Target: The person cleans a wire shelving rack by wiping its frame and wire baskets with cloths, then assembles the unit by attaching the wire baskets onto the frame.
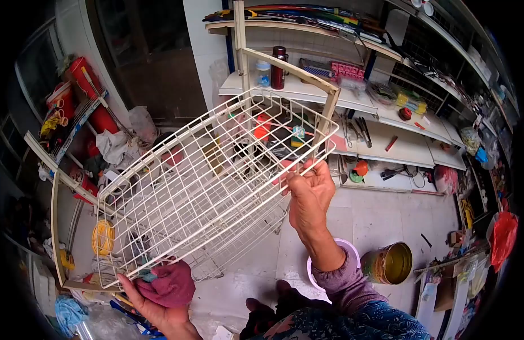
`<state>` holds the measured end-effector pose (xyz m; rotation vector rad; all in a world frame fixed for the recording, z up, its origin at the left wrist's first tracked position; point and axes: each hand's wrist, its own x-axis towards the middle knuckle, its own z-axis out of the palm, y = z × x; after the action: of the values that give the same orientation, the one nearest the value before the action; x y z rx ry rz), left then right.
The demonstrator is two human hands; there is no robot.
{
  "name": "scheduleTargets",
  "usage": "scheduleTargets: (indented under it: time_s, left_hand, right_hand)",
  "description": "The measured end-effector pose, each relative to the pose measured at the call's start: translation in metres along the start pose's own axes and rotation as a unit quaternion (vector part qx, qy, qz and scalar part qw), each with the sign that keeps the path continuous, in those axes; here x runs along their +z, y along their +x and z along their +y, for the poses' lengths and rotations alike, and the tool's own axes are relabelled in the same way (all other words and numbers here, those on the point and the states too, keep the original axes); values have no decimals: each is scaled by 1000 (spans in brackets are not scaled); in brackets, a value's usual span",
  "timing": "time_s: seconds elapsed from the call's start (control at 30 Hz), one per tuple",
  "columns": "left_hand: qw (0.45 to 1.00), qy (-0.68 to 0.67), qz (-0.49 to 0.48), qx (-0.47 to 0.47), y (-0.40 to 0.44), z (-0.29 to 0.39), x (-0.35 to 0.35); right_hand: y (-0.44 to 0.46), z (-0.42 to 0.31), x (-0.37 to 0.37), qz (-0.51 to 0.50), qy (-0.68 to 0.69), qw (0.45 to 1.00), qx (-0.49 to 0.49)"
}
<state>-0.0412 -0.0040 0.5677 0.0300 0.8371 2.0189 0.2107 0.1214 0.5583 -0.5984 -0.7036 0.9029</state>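
Note:
A white wire basket [202, 178] is held up at a tilt in front of me, within or before a beige metal rack frame [291, 69]. My right hand [311, 198] is closed around the basket's wire edge on its right side. Down at the lower left, my left hand [157, 314] holds a bunched maroon cloth [170, 283] against the basket's near corner, its thumb along the wires. Part of the left fingers is hidden by the cloth. Another wire basket [239, 249] shows beneath the first one.
Shelves [352, 102] at the back hold a dark red thermos [278, 68] and assorted goods. A pink-rimmed basin [352, 249] and a metal bucket [395, 263] stand on the floor to the right. Red buckets [85, 77] and plastic bags crowd the left side.

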Motion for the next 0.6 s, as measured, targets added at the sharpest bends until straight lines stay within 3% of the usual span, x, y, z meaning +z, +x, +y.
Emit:
scheduleTargets:
  time_s: [0.07,0.27,0.33,0.43,0.6]
  left_hand:
    - [999,8,38,-1,1,3,-2]
    - [997,26,-52,-51,-8,3,8]
    - [998,-30,44,26,-17,-6,17]
    - [997,-56,15,-43,-12,8,-1]
    - [998,-35,-17,-43,-3,3,-8]
  right_hand:
    - [0,-2,0,-1,6,1000,5]
    - [1,0,-3,8,-7,1000,-1]
    - [1,3,-3,8,6,1000,4]
    - [2,6,-3,3,16,1000,8]
    - [9,0,4,-24,18,1000,-1]
